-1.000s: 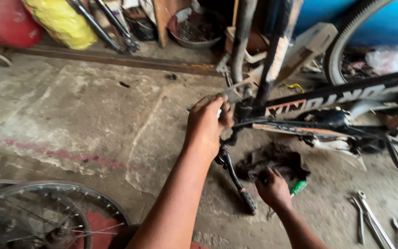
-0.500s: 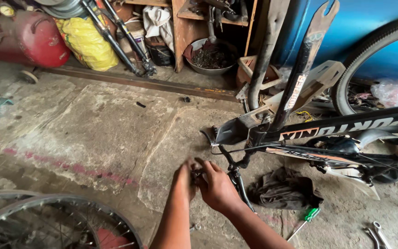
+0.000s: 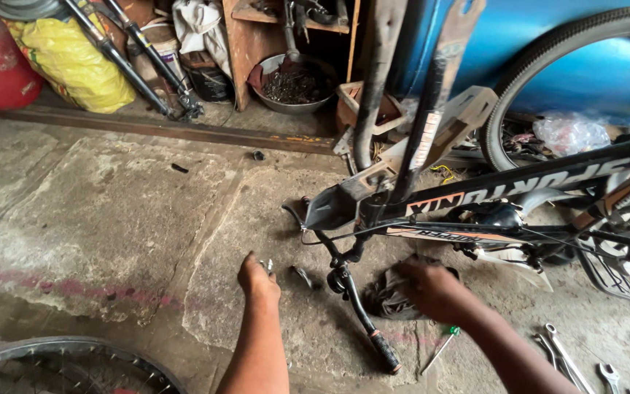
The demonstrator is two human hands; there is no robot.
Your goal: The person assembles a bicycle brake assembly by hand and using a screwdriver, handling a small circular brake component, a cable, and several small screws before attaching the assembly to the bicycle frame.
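Small metal part (image 3: 267,265) at left grip (image 3: 258,278)

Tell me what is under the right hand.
The right hand rests on a dark crumpled rag lying on the concrete floor. Whatever lies beneath the rag or the palm is covered.

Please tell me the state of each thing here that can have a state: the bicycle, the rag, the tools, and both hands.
Bicycle: upside down, handlebar on the floor.
Rag: crumpled on the floor, under the right hand.
Screwdriver: lying loose on the floor.
Wrenches: lying loose on the floor.
Left hand: fingers closed on a small metal part.
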